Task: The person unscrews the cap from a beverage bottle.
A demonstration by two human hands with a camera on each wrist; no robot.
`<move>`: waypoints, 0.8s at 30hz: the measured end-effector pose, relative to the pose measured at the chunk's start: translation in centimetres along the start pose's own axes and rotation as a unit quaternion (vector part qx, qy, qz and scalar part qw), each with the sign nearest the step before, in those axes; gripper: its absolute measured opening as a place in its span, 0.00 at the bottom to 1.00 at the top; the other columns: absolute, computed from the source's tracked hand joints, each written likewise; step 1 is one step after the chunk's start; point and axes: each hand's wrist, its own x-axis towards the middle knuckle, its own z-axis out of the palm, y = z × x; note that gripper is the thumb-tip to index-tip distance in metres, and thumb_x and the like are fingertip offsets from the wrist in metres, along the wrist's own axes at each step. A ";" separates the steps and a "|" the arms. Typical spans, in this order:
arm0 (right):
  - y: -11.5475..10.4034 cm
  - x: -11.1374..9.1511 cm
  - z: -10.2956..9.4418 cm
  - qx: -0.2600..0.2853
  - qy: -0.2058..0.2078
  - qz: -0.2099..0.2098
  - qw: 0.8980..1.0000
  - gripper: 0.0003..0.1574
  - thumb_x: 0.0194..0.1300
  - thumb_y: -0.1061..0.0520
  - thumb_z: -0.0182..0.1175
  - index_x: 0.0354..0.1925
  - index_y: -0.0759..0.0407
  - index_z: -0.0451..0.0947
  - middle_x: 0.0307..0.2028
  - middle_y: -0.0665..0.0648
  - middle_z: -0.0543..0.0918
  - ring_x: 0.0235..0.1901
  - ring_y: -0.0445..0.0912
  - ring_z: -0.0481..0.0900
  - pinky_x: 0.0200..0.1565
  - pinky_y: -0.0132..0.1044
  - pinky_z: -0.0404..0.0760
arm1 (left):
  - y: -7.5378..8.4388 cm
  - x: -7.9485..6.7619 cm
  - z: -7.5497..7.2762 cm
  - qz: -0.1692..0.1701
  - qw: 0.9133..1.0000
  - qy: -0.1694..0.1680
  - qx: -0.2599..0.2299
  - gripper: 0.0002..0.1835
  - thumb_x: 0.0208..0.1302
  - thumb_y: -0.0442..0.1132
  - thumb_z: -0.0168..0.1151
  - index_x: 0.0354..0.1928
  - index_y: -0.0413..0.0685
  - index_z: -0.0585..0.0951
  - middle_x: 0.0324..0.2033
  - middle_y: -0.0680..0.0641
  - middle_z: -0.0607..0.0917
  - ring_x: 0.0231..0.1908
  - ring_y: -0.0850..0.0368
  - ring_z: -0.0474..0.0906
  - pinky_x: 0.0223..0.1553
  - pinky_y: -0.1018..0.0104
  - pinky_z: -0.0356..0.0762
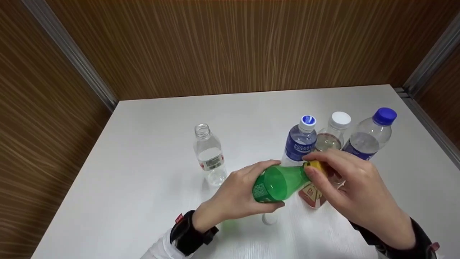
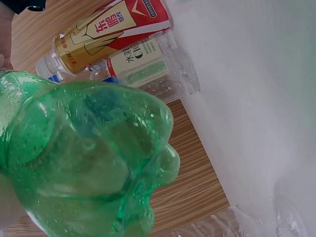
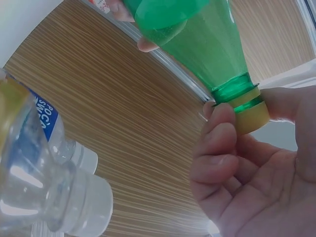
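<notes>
My left hand [image 1: 239, 190] grips a green plastic bottle [image 1: 276, 181] round its body, holding it tilted over the table with its neck toward the right. At that neck, the thumb and fingers of my right hand [image 1: 354, 187] pinch the yellow cap [image 3: 253, 121]. A thin strip of green shows between the cap and the yellow ring below it in the right wrist view. The bottle's lobed base [image 2: 148, 182] fills much of the left wrist view. Below my left hand lies a loose white cap [image 1: 269, 218] on the white table [image 1: 143, 162].
An uncapped clear bottle [image 1: 210, 154] stands left of centre. Capped bottles stand close behind my right hand: one with a blue label [image 1: 301, 144], one with a white cap [image 1: 340, 119], one with a blue cap [image 1: 385, 116]. A red-and-gold labelled bottle [image 1: 312, 195] is partly hidden. Wood-grain panels [image 1: 251, 46] border the table.
</notes>
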 end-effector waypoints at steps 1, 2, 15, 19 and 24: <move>0.0 0.0 0.0 0.000 -0.001 0.001 1.000 0.19 0.58 0.69 0.73 0.48 0.56 0.87 0.34 0.44 0.86 0.29 0.32 0.73 0.29 0.17 0.76 | 0.0 0.0 0.0 -0.001 1.000 -0.001 -0.005 0.45 0.55 0.51 0.81 0.73 0.49 0.72 0.61 0.47 0.87 0.54 0.56 0.87 0.57 0.67 0.86; 0.0 0.0 -0.1 -0.001 -0.002 0.003 1.000 0.19 0.58 0.68 0.73 0.48 0.56 0.87 0.35 0.44 0.86 0.29 0.31 0.73 0.29 0.17 0.75 | 0.0 0.0 0.0 -0.002 1.000 -0.002 -0.010 0.45 0.55 0.50 0.81 0.73 0.49 0.71 0.61 0.47 0.87 0.55 0.56 0.87 0.57 0.67 0.86; 0.8 -0.6 -0.7 0.001 0.023 0.019 1.000 0.20 0.59 0.69 0.72 0.49 0.54 0.88 0.33 0.45 0.84 0.29 0.32 0.71 0.29 0.19 0.70 | 0.1 0.0 -0.2 -0.012 1.000 0.001 -0.018 0.45 0.55 0.50 0.81 0.73 0.50 0.71 0.62 0.46 0.86 0.55 0.55 0.87 0.58 0.66 0.86; 1.0 -1.1 -1.0 -0.013 0.037 0.025 0.999 0.22 0.57 0.70 0.73 0.49 0.54 0.88 0.32 0.46 0.83 0.31 0.33 0.70 0.30 0.21 0.68 | 0.1 0.1 -0.2 -0.023 1.000 0.016 -0.012 0.45 0.55 0.51 0.80 0.73 0.51 0.71 0.60 0.46 0.87 0.53 0.55 0.88 0.55 0.68 0.87; 0.7 -1.7 -1.4 -0.044 0.015 0.045 0.998 0.23 0.56 0.68 0.75 0.50 0.52 0.88 0.33 0.44 0.84 0.31 0.34 0.71 0.30 0.19 0.69 | 0.1 0.2 -0.4 -0.050 0.997 0.044 -0.040 0.44 0.55 0.49 0.81 0.72 0.52 0.71 0.58 0.46 0.88 0.52 0.55 0.88 0.54 0.66 0.87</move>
